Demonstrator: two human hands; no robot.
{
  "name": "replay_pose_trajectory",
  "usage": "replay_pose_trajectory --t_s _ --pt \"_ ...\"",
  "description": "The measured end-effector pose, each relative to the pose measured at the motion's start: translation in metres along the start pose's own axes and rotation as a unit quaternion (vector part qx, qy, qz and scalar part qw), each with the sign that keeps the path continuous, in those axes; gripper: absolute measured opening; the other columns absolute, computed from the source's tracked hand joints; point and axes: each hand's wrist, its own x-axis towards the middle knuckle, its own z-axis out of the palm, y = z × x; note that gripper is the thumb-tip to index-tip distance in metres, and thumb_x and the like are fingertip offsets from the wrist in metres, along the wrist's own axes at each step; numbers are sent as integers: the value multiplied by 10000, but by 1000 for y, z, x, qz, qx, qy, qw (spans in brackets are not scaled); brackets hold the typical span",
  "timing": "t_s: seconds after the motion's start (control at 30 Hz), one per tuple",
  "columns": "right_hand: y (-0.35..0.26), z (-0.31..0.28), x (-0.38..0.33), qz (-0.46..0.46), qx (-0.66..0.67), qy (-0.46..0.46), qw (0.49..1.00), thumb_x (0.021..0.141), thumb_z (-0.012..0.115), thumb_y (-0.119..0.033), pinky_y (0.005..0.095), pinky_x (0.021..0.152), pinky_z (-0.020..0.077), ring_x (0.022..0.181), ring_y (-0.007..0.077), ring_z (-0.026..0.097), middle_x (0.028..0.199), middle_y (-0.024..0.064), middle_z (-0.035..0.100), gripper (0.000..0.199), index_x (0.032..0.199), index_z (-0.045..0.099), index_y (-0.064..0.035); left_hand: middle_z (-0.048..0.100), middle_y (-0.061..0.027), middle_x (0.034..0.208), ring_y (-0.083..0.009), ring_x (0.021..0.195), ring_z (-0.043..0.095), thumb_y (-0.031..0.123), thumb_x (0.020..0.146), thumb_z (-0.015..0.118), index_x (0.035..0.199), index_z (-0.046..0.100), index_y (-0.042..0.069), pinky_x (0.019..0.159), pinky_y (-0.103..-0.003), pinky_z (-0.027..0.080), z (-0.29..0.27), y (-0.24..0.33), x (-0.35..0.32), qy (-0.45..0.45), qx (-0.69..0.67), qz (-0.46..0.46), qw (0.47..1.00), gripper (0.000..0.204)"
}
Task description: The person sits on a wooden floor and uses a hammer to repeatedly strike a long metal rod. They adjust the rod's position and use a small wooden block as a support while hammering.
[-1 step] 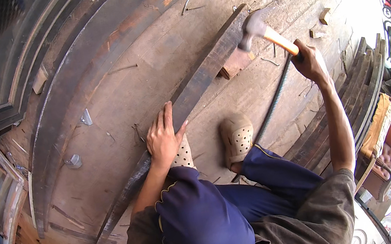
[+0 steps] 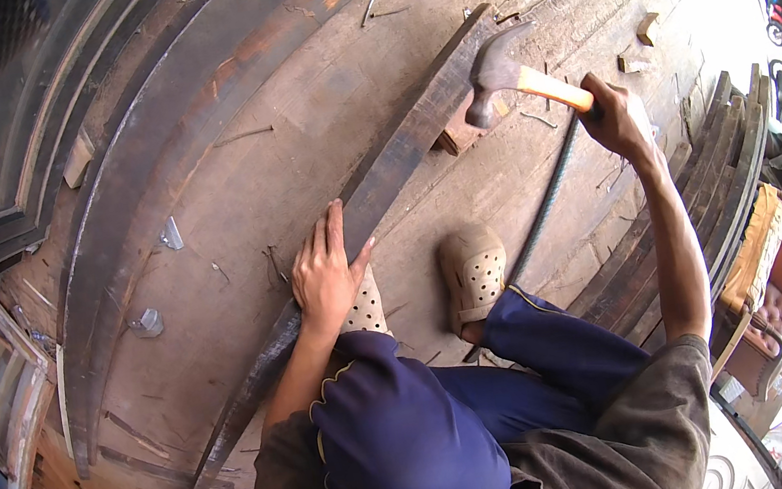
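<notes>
Head view, frame centre: left hand (image 2: 324, 273) lies flat, fingers spread, pinning the curved wooden strip (image 2: 380, 170) steady; at upper right, right hand (image 2: 616, 115) grips the raised hammer (image 2: 513, 76).

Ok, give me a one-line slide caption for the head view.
Left hand flat on a long dark plank, right hand holding a hammer above it, over a wooden floor.
</notes>
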Motion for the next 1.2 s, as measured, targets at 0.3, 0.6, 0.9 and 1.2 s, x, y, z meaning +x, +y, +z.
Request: replay_pose_trajectory --t_s 0.3,0.6,0.9,1.2 --pt "40 15 38 347 212 195 893 819 570 -197 358 554 464 568 196 550 666 124 570 245 931 541 19 605 -190 1171 -346 956 638 406 834 661 1391 392 53 783 -413 523 1 4 -9 -3 -19 3 1000 712" --pt "-12 23 7 61 -25 47 997 845 580 -162 487 617 471 722 422 618 761 218 633 126 883 513 -62 611 -200 1160 -353 974 637 426 856 632 1376 405 31 818 -411 527 -2 -8 -13 2 -2 4 1000 692" --pt "48 61 28 263 85 166 947 801 586 -251 436 721 479 740 365 622 784 230 623 334 957 563 44 612 -201 1151 -351 945 643 432 860 624 1384 395 36 811 -403 530 -3 -3 -7 7 -8 14 1000 696" --pt "83 50 17 316 122 162 927 828 566 -274 404 641 491 662 288 633 714 192 619 328 949 565 31 615 -204 1145 -352 944 648 412 833 666 1386 397 47 796 -405 537 2 -1 -9 -2 1 -6 1000 716"
